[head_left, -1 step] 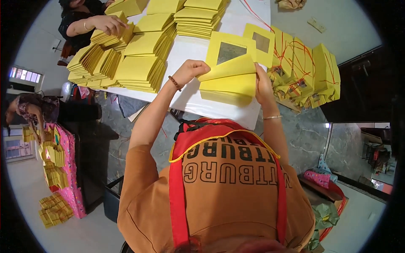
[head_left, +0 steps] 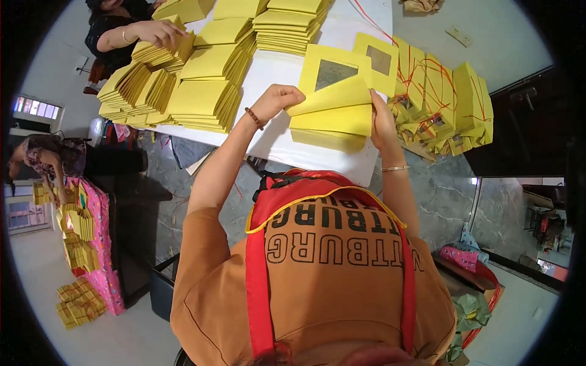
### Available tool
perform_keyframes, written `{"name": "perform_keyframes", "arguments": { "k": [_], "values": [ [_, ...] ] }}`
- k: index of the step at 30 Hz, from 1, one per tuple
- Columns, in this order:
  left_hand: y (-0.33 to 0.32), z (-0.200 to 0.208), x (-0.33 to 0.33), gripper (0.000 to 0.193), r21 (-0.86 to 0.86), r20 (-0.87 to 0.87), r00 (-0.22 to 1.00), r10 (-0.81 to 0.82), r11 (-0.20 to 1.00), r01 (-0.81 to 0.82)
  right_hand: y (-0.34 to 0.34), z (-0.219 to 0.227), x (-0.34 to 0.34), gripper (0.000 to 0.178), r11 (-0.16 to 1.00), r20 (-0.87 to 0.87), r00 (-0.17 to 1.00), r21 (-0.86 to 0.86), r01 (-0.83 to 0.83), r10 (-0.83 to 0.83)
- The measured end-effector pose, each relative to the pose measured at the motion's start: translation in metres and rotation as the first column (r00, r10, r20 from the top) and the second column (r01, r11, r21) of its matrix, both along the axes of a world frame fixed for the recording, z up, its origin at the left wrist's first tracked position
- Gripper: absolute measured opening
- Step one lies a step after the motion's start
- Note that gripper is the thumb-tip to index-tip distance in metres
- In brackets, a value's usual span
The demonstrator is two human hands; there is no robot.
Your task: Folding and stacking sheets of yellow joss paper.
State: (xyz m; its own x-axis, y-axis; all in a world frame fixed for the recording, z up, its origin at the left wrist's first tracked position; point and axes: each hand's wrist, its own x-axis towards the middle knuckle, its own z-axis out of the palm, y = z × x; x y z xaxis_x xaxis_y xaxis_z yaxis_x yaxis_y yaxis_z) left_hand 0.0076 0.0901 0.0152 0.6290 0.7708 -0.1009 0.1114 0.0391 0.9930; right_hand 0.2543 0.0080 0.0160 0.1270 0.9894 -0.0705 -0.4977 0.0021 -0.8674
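Note:
In front of me at the table edge lies a yellow folded paper bag (head_left: 332,125), its upper layer lifted at a slant. My left hand (head_left: 278,104) is closed in a pinch on the left corner of that layer. My right hand (head_left: 383,125) grips the right edge, thumb up along the side and the other fingers partly hidden. Just beyond, a yellow paper bag with a dark see-through window (head_left: 309,64) lies partly beneath the lifted layer. A second windowed yellow bag (head_left: 383,82) rests to its right.
Stacks of folded yellow bags (head_left: 204,100) fill the left of the white table (head_left: 268,67). Bundles tied with red string (head_left: 470,104) stand at right. A co-worker's hand (head_left: 160,33) rests over a stack at far left. Another person (head_left: 52,155) bends over a pink-covered table (head_left: 101,244).

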Motion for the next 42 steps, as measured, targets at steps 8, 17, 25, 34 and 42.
{"name": "perform_keyframes", "arguments": {
  "k": [8,17,25,34,42],
  "values": [
    [0.013,-0.008,-0.001,0.02,-0.239,0.032,0.999,0.034,0.971,-0.025,-0.005,0.009,-0.004,0.032,0.997,-0.148,0.989,-0.081,-0.001,-0.011],
    [0.008,0.0,-0.001,0.022,-0.203,0.005,0.999,0.032,0.979,-0.03,-0.002,-0.002,0.001,0.036,0.996,0.092,0.996,-0.085,0.024,-0.016],
    [-0.017,-0.015,-0.002,0.02,-0.29,0.26,0.921,0.291,0.933,-0.213,-0.013,0.015,-0.01,0.038,0.996,0.186,0.983,-0.092,0.018,-0.001],
    [-0.025,-0.037,0.005,0.018,-0.458,0.415,0.747,0.52,0.829,-0.322,-0.016,0.019,-0.003,0.046,0.977,0.447,0.893,-0.206,0.05,0.049],
    [0.021,-0.064,0.023,0.029,-0.457,0.17,0.76,0.628,0.733,-0.504,0.004,0.013,0.014,0.052,0.941,0.879,0.47,-0.094,0.325,-0.074]
  ]
}}
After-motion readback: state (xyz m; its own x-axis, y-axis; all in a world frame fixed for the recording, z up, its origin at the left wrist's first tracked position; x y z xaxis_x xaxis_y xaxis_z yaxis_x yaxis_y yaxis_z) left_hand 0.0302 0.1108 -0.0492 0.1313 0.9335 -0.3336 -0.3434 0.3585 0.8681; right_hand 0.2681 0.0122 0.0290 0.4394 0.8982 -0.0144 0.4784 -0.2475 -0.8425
